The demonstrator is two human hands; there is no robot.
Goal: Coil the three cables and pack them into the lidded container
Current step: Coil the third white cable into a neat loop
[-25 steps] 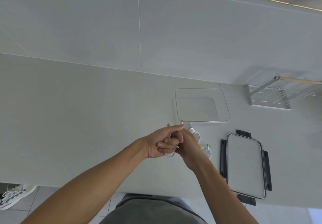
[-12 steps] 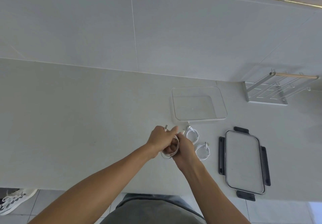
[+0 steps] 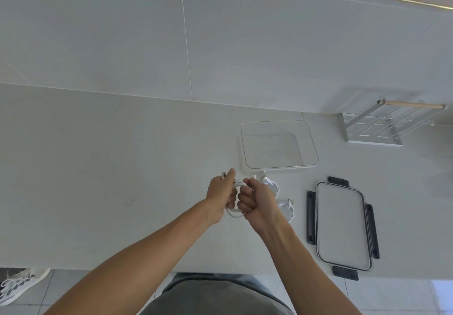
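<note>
**A white cable is held in a coil by both hands above the counter**

A white cable point(image 3: 232, 213) is gripped by two hands over the pale counter point(image 3: 98, 167). The left hand point(image 3: 220, 192) is curled around the left side of the coil, and a plug end point(image 3: 223, 174) is seen sticking up beside its thumb. The right hand point(image 3: 256, 202) is closed in a fist around the right side of the same coil. A loop of the cable hangs out below, between the two hands.

Two other coiled cables are laid on the counter just to the right of the right hand: one coiled cable point(image 3: 272, 186) is placed near the front edge of the container, and a second coiled cable point(image 3: 288, 208) is placed a little nearer to the person, partly hidden by the right wrist.

The clear container point(image 3: 316, 158) is set on the counter behind the hands, open at the top, and nothing is seen in it. Its lid point(image 3: 343, 226), with dark clips on the sides, is laid flat to the right, apart from the container.

A white metal rack point(image 3: 372, 131) with a wooden bar is standing against the tiled wall at the far right.
</note>
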